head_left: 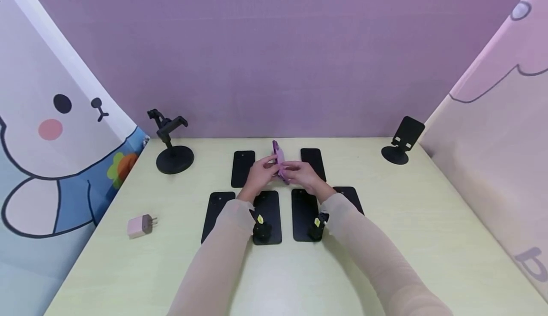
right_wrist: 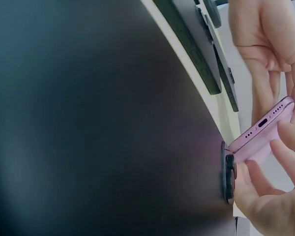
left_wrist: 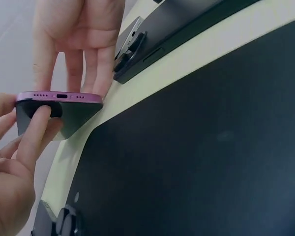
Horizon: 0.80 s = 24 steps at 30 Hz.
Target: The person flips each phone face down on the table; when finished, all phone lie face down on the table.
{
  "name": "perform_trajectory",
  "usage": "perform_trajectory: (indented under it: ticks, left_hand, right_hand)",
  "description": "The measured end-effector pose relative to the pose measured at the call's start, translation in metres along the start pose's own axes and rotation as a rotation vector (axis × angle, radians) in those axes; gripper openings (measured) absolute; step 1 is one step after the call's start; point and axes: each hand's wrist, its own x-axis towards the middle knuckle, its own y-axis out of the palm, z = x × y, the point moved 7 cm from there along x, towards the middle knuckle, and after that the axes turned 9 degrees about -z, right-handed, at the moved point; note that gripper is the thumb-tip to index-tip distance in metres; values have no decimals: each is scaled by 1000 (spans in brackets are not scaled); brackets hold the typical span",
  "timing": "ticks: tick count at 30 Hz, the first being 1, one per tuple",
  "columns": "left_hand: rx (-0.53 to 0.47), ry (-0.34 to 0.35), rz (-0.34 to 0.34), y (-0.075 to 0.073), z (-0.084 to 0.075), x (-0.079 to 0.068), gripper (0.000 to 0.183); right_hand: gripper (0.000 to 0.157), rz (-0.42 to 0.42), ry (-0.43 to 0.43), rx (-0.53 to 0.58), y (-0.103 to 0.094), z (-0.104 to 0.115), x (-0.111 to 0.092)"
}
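Observation:
A pink phone (head_left: 279,155) stands on edge above the table between both hands, its charging port (left_wrist: 62,96) end toward me. My left hand (head_left: 260,177) grips it from the left, fingertips on the dark glass side, as the left wrist view shows. From the right, my right hand (head_left: 302,175) holds it, with fingers against the pink back (right_wrist: 265,142) in the right wrist view. Under and around the hands lie several black phones: one by my left hand (head_left: 243,167), another behind my right hand (head_left: 314,162), others beneath the wrists (head_left: 267,211).
A black phone stand (head_left: 174,159) with a round base is at the back left. Another black stand (head_left: 404,137) is at the back right. A pink and grey plug charger (head_left: 140,226) lies on the left. A purple wall (head_left: 274,68) closes the back of the table (head_left: 428,240).

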Motion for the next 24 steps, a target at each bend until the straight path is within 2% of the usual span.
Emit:
perform_trajectory:
  ticks: [4,6,9,12,16,24]
  left_hand:
    - [189,53,-38,-8,-2,2,42]
    - [283,55,-46,-11,-2,3,40]
    - [364,38,-39,-13,-1,3,40]
    - [431,35,-33,-13,2,3,40]
    - [513,71,-32,-11,2,3,41]
    - [586,84,-42,-7,1,1,41]
  right_hand:
    - [40,-13,-52,-148,-2,1,1]
    - [41,-29,-58,-242,-2,1,1]
    - [41,-62,-23,-372,0,2,-1]
    - [41,-70,7,-451,1,1,-1]
    - [43,-76,25,-537,1,1,1]
    - [46,-98,21,-655,1,3,4]
